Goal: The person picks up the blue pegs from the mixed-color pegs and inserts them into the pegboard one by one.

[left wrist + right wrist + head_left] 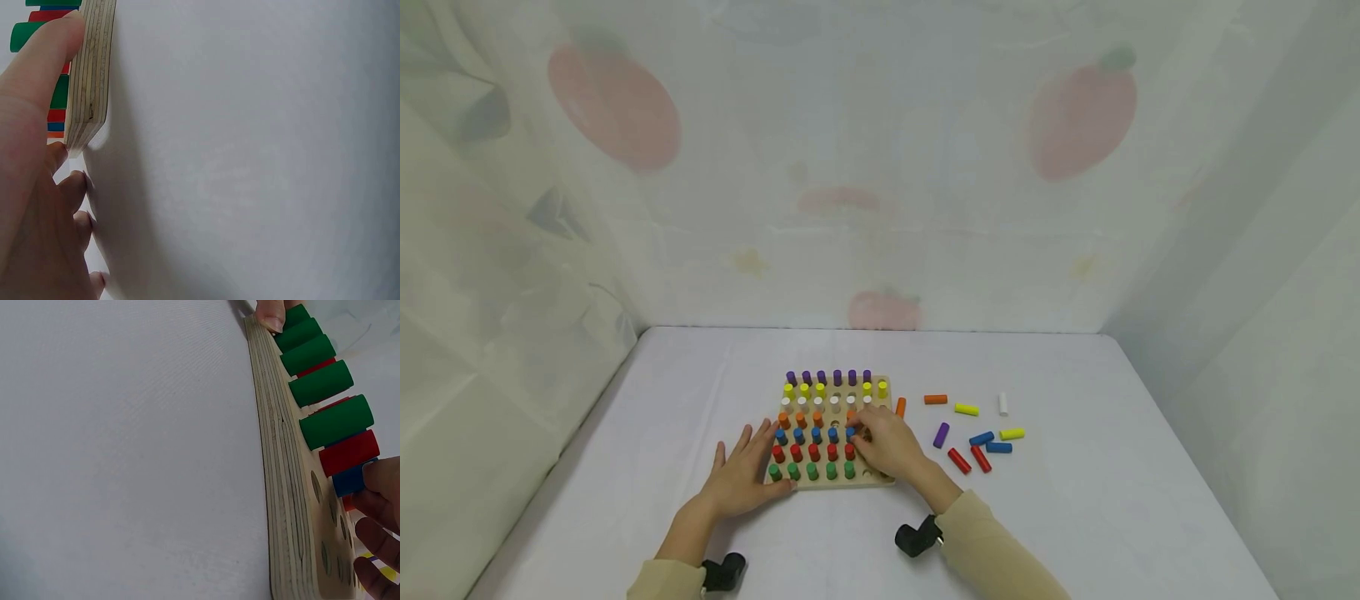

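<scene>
A wooden pegboard (857, 484) lies on the table, with rows of purple, yellow, white, orange, blue, red and green pegs standing in it. My right hand (891, 442) is over its right side. Thumb and fingers there pinch a blue peg (349, 480) at the right end of the blue row, its lower end at the board. Empty holes (327, 557) show to the right of the green and red pegs. My left hand (741, 479) rests at the board's left edge, fingers spread, the thumb (65, 31) against the front edge near a green peg (24, 36).
Loose pegs lie right of the board: orange (936, 400), yellow (966, 409), white (1003, 404), purple (941, 435), blue (999, 448) and red (958, 461). One orange peg (900, 407) is close to the board's right edge. A pale fruit-patterned curtain (880, 250) stands behind the table.
</scene>
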A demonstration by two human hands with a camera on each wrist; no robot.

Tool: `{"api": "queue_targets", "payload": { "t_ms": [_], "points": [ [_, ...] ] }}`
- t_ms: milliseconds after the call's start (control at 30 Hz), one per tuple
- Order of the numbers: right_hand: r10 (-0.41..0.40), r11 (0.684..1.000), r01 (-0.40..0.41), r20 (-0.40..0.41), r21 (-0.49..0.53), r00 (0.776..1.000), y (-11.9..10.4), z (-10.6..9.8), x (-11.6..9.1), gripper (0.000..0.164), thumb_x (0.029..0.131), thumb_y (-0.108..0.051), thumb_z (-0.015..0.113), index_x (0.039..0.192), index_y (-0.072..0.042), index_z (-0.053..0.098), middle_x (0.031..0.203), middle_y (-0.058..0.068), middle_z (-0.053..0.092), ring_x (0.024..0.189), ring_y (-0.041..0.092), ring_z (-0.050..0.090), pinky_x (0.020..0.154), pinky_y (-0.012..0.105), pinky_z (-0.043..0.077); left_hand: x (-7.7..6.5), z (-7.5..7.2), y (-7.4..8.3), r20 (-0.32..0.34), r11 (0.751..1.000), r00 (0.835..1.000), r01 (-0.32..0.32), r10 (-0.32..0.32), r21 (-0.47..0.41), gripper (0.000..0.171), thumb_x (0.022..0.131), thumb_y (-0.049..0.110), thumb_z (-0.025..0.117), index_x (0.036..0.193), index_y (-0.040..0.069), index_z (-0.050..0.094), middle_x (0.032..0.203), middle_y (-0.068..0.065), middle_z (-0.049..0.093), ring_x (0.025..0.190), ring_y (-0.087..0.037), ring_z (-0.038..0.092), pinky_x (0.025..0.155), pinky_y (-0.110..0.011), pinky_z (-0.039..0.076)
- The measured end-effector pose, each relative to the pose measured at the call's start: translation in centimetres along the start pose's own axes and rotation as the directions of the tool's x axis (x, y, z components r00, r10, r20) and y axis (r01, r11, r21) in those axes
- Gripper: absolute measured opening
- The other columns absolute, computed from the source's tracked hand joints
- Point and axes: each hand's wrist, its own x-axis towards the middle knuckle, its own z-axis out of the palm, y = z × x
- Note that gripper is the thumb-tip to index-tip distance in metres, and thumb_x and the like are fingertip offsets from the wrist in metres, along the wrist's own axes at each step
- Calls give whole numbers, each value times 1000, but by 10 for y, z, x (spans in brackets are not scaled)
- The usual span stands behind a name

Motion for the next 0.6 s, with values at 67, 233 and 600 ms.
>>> {"api": "queue_targets", "payload": {
  "t_ms": [67,233,600],
  "points": [
    [-2,1000,2,-1,-2,1000,1,1,0,18,85,-22,64,101,-14,67,85,-10,60,78,4,50,63,15,43,0,0,0,0,1000,1000,1,-1,1,101,66,63,68,145,13,28,151,-13,25,138,-42,14,102,-70,-1],
    [-10,1000,10,-7,-5,1000,2,2,-2,18,85,-22,64,102,-14,67,87,-10,60,78,4,50,64,15,44,0,0,0,3,1000,1000,2,-2,1,101,67,64,68,145,13,28,151,-13,24,138,-42,14,102,-70,-1],
    [-10,999,11,-28,31,1000,-1,-4,-4,17,87,-22,62,102,-14,64,95,-6,62,88,6,55,71,16,49,0,0,0,6,1000,1000,1,-1,-10,102,67,64,68,145,13,28,151,-13,24,138,-41,13,102,-70,-2]
  ]
}}
